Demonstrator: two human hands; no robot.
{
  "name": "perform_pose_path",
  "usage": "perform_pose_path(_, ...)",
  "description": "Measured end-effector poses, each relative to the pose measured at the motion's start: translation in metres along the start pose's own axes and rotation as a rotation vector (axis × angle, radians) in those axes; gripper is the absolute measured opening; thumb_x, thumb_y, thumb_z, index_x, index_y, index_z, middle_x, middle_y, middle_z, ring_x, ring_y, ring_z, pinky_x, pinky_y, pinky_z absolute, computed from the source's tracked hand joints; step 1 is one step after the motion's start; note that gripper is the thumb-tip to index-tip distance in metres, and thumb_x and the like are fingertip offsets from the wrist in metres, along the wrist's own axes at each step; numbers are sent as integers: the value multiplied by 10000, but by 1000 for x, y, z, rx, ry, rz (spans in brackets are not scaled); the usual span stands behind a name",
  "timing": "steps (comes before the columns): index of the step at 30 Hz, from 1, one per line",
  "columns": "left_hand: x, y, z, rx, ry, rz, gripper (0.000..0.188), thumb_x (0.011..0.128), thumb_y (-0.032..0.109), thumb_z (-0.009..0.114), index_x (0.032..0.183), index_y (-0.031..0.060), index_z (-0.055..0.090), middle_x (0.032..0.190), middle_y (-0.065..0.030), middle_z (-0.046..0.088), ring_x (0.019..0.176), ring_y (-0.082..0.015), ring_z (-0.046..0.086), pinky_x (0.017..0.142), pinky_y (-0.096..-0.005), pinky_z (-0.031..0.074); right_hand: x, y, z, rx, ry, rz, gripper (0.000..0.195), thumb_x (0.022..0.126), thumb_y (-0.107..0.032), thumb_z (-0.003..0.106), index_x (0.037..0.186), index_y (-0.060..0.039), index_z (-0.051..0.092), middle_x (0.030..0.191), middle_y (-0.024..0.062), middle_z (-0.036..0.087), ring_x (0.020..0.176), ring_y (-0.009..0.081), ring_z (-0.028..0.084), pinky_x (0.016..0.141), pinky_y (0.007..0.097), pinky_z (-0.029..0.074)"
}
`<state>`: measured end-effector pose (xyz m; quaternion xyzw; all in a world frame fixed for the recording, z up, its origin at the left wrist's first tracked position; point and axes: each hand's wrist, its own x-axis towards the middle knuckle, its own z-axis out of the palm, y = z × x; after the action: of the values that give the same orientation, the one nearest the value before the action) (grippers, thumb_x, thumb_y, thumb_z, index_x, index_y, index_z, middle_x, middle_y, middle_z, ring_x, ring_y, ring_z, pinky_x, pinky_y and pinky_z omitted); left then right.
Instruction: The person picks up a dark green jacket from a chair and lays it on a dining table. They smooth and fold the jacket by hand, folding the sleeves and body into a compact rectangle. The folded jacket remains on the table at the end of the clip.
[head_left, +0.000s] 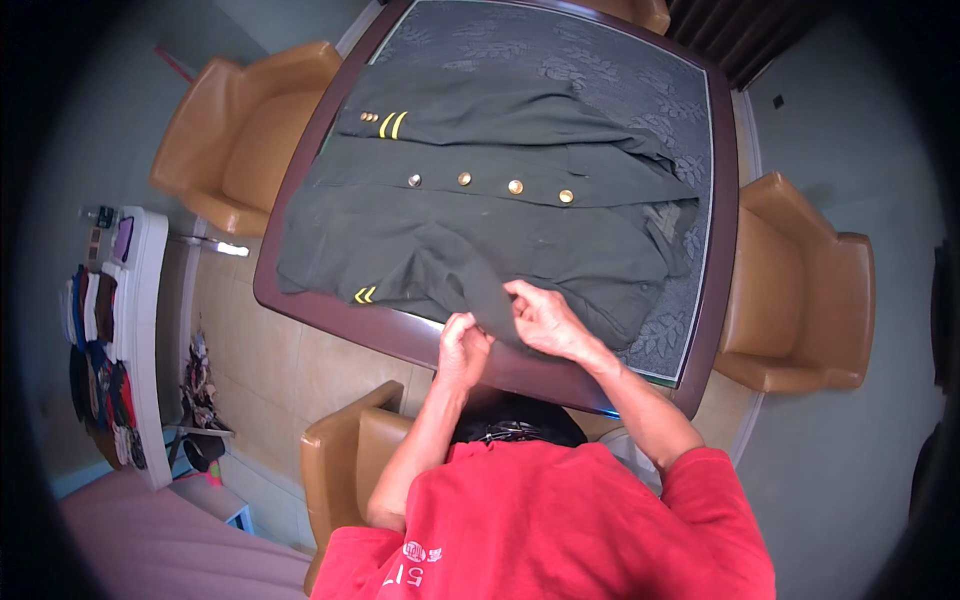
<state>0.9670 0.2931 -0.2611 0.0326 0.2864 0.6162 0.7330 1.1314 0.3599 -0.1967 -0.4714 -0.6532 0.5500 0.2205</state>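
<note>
A dark olive uniform jacket (480, 217) lies spread on the table, its collar end towards the right. Several metal buttons (515, 187) run along its buttoned front. The far sleeve (465, 116) is folded across the jacket and bears two yellow stripes and small cuff buttons. Both hands grip the near sleeve (469, 274), which is raised in a fold and slightly blurred. My left hand (463, 349) pinches its cloth at the table's near edge. To the right, my right hand (546, 321) holds the cloth between thumb and fingers. Yellow chevrons (365, 295) show near the jacket's lower left.
A dark wood frame (709, 330) borders the table's patterned grey top (480, 41). Tan armchairs stand at the left (247, 135), right (799, 292) and close by my left arm (360, 450). A white shelf (154, 337) with folded clothes is farther left.
</note>
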Motion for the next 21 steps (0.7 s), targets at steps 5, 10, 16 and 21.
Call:
perform_pose_path(5,0,5,16,49,127,-16,214,923,221,562,1024,49,637,1068,-35,661,1002,-177,605,937,-370,454,1,2,15,-281,171,-124,299,779,-76,630,1073,-51,585,698,141,620,623,334,623,557,425,484)
perform_pose_path(10,2,9,6,305,172,21,145,928,204,614,977,68,629,918,-35,686,828,-136,635,791,-333,514,11,5,18,-411,258,-247,62,818,-94,606,869,-59,596,729,169,573,675,401,587,573,487,467)
perform_pose_path(16,-4,39,50,675,554,301,251,906,204,685,711,104,563,673,19,563,541,-71,491,532,-216,440,22,-6,9,-284,324,-317,56,764,13,582,751,-12,534,649,140,493,584,361,529,508,439,428)
perform_pose_path(21,30,94,74,1569,546,816,341,846,292,758,792,-2,596,625,-18,543,596,-94,490,566,-254,432,13,-19,6,-477,124,-526,67,748,-18,592,721,-47,537,690,125,480,582,346,555,474,442,448)
